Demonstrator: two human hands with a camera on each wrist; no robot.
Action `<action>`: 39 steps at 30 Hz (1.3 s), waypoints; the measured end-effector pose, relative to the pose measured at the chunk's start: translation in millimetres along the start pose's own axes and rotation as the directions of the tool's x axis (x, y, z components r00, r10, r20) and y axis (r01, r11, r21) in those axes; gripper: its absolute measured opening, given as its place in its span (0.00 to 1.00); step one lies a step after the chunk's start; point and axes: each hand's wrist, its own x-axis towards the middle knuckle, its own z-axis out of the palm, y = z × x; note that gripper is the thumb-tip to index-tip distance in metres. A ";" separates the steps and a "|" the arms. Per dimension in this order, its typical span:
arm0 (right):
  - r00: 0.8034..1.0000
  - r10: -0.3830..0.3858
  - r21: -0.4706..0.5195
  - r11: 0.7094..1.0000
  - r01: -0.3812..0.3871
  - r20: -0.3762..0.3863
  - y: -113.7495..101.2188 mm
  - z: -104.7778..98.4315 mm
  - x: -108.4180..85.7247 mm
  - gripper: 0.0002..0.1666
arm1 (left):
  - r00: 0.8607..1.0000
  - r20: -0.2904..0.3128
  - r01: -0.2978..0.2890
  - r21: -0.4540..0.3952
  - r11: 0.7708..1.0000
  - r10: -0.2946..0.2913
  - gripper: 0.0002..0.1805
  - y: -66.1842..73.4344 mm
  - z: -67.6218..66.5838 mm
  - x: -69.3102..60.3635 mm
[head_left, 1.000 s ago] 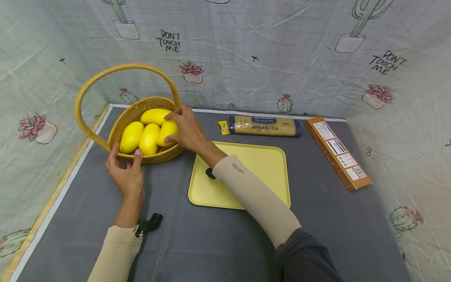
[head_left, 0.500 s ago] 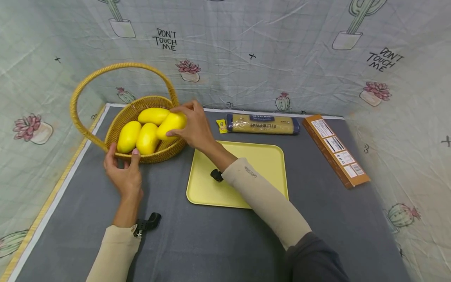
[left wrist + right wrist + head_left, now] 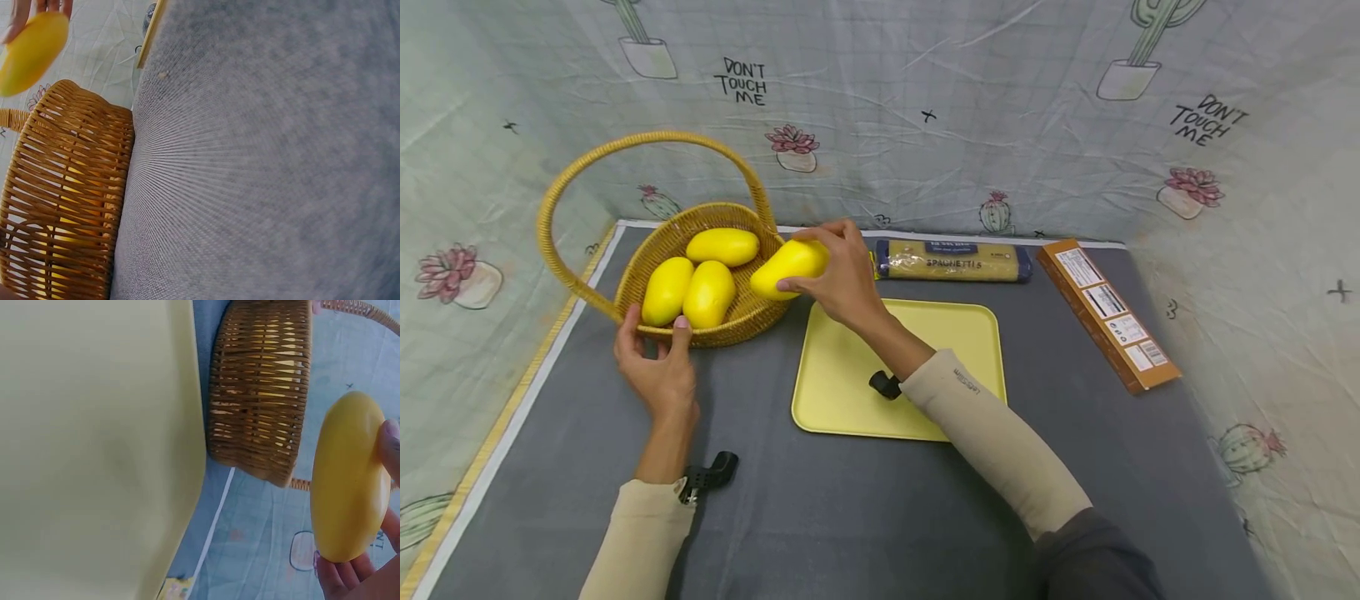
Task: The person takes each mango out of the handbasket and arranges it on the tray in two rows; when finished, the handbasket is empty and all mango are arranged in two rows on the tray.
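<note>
1. Left hand [image 3: 658, 367] is well left of the yellow tray [image 3: 842, 408], thumb and fingers gripping the near rim of the wicker basket [image 3: 730, 335].
2. That basket's also left of the tray: roundish golden weave, see-through gaps, tall hoop handle. Three yellow fruits [image 3: 706, 296] sit inside, smooth and oval, kinda mango-like.
3. Held fruit [image 3: 788, 270], same smooth mango shape, is up in the air off the tray's far left corner, by the basket's right side.
4. Right hand [image 3: 844, 279] is grasping it between thumb and fingers, near that same tray corner.
5. Tray itself: flat, rounded corners, low lip.
6. Spaghetti pack [image 3: 958, 261], just beyond the tray's far edge: shiny clear wrap, blue ends. Reads "SPAGHETTI 5"; brand's too blurry.
7. Brown box [image 3: 1093, 304], right of the tray: long, flat, white panels plus barcode, print too tiny.
8. Backdrop cloth [image 3: 1037, 167], full width behind the tray: wrinkly, potted cactus prints, "DON'T TOUCH ME" twice.
</note>
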 end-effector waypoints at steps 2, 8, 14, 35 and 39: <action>1.000 0.001 0.005 1.000 -0.001 -0.005 2.3 -2.4 -3.1 0.39 | 1.000 -0.002 0.001 -0.001 1.000 -0.001 0.37 0.5 -1.0 1.0; 0.999 0.032 0.014 0.999 -0.032 -0.007 12.2 -10.2 -12.9 0.39 | 1.000 0.002 0.004 0.015 1.000 -0.004 0.38 0.7 -1.7 2.3; 0.994 0.106 0.010 0.994 -0.106 0.020 24.4 -18.1 -20.5 0.39 | 1.000 0.000 -0.008 0.002 1.000 0.008 0.38 0.6 -1.2 2.5; 0.955 0.265 -0.206 0.950 -0.235 0.131 55.4 -19.7 -37.5 0.39 | 1.000 0.009 -0.007 -0.011 1.000 0.007 0.37 -0.4 -1.5 0.0; 0.951 0.281 -0.240 0.939 -0.245 0.131 58.1 -17.8 -39.8 0.40 | 1.000 0.012 -0.007 -0.012 1.000 0.008 0.37 -0.5 -1.4 -0.5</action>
